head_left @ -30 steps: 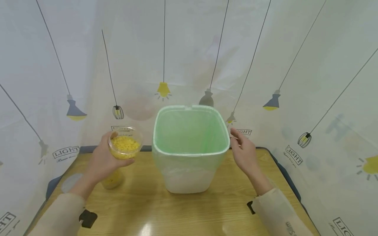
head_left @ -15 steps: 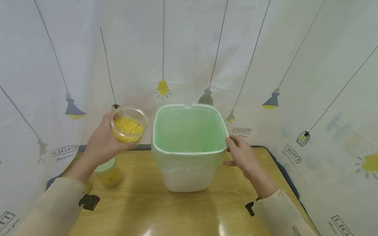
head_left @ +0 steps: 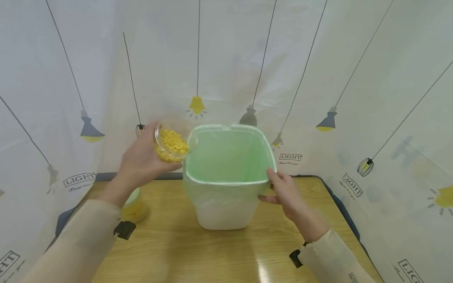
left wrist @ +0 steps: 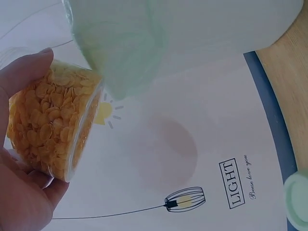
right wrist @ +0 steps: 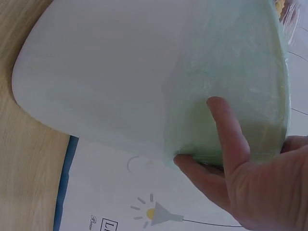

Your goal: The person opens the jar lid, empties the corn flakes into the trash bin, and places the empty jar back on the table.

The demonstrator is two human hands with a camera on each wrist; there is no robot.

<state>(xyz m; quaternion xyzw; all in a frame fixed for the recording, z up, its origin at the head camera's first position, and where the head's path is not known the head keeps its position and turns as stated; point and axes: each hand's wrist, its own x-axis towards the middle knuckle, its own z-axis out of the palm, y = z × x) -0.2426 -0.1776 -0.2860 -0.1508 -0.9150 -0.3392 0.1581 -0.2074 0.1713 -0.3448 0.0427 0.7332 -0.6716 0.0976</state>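
My left hand (head_left: 139, 159) holds a clear plastic jar (head_left: 168, 155) of yellow corn flakes (left wrist: 53, 120), thumb on one side and fingers on the other. The jar is lidless and leans with its mouth toward the left rim of a white trash can (head_left: 226, 218), overlapping that rim in the head view. A pale green bag (head_left: 226, 157) lines the can and folds down over its outside. At the right rim my right hand (head_left: 288, 196) grips the can, with a finger over the edge and the thumb (right wrist: 226, 127) along the bagged outer side.
Behind my left forearm a second jar (head_left: 133, 210) of yellow flakes stands on the wooden table (head_left: 212, 255), capped with a pale green lid (left wrist: 297, 199). A white sheet (head_left: 226, 59) printed with lamps hangs close around the table's back and sides.
My left hand has raised the jar, carried it right to the can's rim and tipped it further. My right hand has moved from beside the can onto its right rim.
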